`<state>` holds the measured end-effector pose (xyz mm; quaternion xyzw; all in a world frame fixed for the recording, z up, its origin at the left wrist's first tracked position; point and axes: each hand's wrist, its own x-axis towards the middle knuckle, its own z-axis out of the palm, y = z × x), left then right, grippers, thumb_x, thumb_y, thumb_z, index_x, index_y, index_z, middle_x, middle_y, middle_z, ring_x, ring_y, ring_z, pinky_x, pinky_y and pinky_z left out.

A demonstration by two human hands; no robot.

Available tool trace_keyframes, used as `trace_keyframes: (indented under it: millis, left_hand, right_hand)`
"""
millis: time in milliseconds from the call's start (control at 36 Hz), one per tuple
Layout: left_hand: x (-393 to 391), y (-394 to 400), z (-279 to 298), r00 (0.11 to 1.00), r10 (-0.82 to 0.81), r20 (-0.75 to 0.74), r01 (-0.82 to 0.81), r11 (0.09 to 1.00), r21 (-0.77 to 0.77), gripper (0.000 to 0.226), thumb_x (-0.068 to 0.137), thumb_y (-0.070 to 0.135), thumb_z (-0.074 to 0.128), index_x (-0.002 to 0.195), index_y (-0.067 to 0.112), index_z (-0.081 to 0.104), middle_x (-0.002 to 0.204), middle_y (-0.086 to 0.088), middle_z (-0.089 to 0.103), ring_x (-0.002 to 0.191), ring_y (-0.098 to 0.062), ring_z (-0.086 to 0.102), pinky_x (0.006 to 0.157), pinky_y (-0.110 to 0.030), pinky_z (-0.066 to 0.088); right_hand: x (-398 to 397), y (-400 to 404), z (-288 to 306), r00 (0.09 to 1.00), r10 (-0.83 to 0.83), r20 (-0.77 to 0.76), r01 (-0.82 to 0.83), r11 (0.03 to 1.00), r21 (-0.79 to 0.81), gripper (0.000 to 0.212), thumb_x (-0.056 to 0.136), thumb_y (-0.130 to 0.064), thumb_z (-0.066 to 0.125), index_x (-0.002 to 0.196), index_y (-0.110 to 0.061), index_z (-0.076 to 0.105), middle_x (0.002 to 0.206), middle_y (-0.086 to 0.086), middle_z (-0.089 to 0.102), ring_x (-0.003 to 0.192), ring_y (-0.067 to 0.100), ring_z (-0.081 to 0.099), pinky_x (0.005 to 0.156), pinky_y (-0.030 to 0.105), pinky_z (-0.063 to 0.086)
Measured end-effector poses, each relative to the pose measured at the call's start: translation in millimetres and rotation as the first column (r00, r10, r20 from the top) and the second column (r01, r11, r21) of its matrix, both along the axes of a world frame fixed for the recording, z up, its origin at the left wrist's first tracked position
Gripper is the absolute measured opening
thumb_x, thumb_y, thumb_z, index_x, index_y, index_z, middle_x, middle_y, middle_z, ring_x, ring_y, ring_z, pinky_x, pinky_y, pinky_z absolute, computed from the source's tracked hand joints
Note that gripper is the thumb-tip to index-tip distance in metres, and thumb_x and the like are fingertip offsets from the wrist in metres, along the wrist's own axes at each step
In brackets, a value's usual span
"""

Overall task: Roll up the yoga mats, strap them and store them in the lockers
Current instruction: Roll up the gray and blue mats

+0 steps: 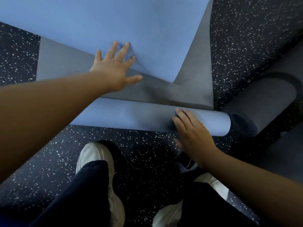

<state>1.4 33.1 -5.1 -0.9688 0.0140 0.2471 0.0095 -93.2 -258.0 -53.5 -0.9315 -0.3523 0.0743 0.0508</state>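
Underfoot, blue yoga mat (147, 117) half rolled, right hand (191, 131) resting on roll

head camera | looking steeply down from above | sitting close over the floor (134, 145) | taking in both forearms and shoes (95, 158)

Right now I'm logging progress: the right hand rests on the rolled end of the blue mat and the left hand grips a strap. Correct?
Not quite. In the head view the left hand lies open on the blue mat, holding no strap. The right hand does rest on the rolled end.
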Motion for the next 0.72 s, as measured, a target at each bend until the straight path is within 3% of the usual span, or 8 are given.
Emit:
trace_keyframes:
  millis: [167,306,500,583,722]
  left_hand:
    - [-16,-5,-9,1.0,0.009,0.02,-0.008,0.999,-0.037,0.083,0.09,0.07,0.029,0.155,0.025,0.003,0.158,0.0,-0.027,0.147,-0.022,-0.019,0.118,-0.054,0.001]
    - [-19,-4,-11,0.999,-0.003,0.032,0.004,0.999,-0.04,0.087,0.089,0.07,0.029,0.155,0.021,0.001,0.158,-0.003,-0.028,0.147,-0.022,-0.018,0.119,-0.052,0.001]
    - [-27,-7,-10,0.998,-0.037,0.055,0.044,0.99,-0.133,0.079,0.083,0.071,0.043,0.148,0.026,0.032,0.159,-0.009,-0.022,0.147,-0.027,-0.017,0.119,-0.055,0.001]
    - [-37,-14,-9,0.994,-0.11,-0.009,0.107,0.982,-0.153,0.079,0.073,0.075,0.047,0.138,0.03,0.045,0.16,-0.004,-0.022,0.144,-0.031,-0.025,0.116,-0.061,-0.003]
    - [-60,-31,-19,0.941,-0.322,-0.101,0.327,0.944,0.036,0.096,0.066,0.083,0.051,0.14,0.023,0.042,0.158,0.0,-0.025,0.139,-0.04,-0.033,0.107,-0.07,-0.006]
  right_hand:
    - [11,10,-2,0.998,-0.046,-0.043,0.046,0.999,-0.002,0.063,0.056,-0.014,0.088,0.108,-0.006,0.053,0.131,0.019,0.056,0.114,0.037,0.057,0.082,0.041,0.054]
    - [20,10,0,0.999,-0.051,-0.005,0.051,0.997,0.049,0.067,0.042,-0.023,0.094,0.098,-0.004,0.062,0.103,0.014,0.061,0.088,0.032,0.06,0.068,0.035,0.052]
    - [22,7,5,0.998,-0.063,0.029,0.06,0.994,0.089,0.05,0.063,-0.03,0.087,0.102,-0.008,0.065,0.101,0.008,0.063,0.091,0.03,0.058,0.075,0.037,0.048]
    - [25,7,4,0.997,-0.077,0.004,0.076,0.99,0.12,0.05,0.067,-0.031,0.085,0.107,-0.007,0.065,0.104,0.008,0.063,0.096,0.029,0.057,0.078,0.038,0.05]
    - [30,8,4,0.995,-0.092,-0.029,0.095,0.987,0.13,0.045,0.081,-0.044,0.055,0.109,-0.01,0.065,0.105,0.006,0.064,0.099,0.022,0.052,0.079,0.038,0.052]
